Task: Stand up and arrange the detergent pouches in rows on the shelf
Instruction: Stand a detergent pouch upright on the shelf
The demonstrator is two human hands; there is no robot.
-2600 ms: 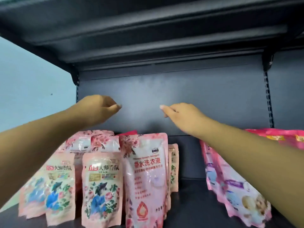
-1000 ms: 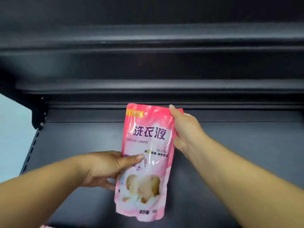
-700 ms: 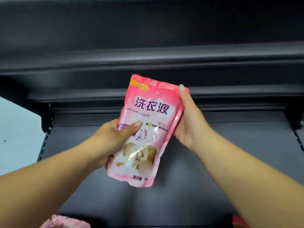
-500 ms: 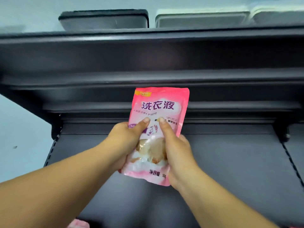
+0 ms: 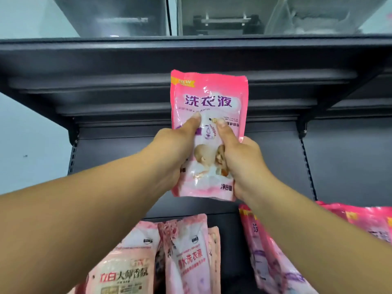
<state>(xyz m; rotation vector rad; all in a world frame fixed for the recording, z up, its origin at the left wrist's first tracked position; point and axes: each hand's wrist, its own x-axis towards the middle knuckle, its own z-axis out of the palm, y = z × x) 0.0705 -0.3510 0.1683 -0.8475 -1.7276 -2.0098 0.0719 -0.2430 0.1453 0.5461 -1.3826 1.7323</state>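
I hold a pink detergent pouch (image 5: 209,98) upright in front of the dark shelf back panel (image 5: 343,162). My left hand (image 5: 171,151) grips its left side with the thumb across the front. My right hand (image 5: 239,158) grips its right side, thumb also on the front. Below, pale pink pouches (image 5: 186,257) stand on the lower shelf at bottom centre and left. Brighter pink pouches (image 5: 267,262) lean at bottom right, partly hidden by my right forearm.
The dark underside and front lip of the upper shelf (image 5: 191,52) run across the top. Grey bins (image 5: 229,15) sit on top of it. A pale wall (image 5: 31,145) shows at the left. A shelf bracket (image 5: 302,129) hangs at right.
Both hands took a pink pouch and lifted it; my right hand shifted from its top edge to its lower right side. The view dropped, bringing the standing pouches below back into sight.
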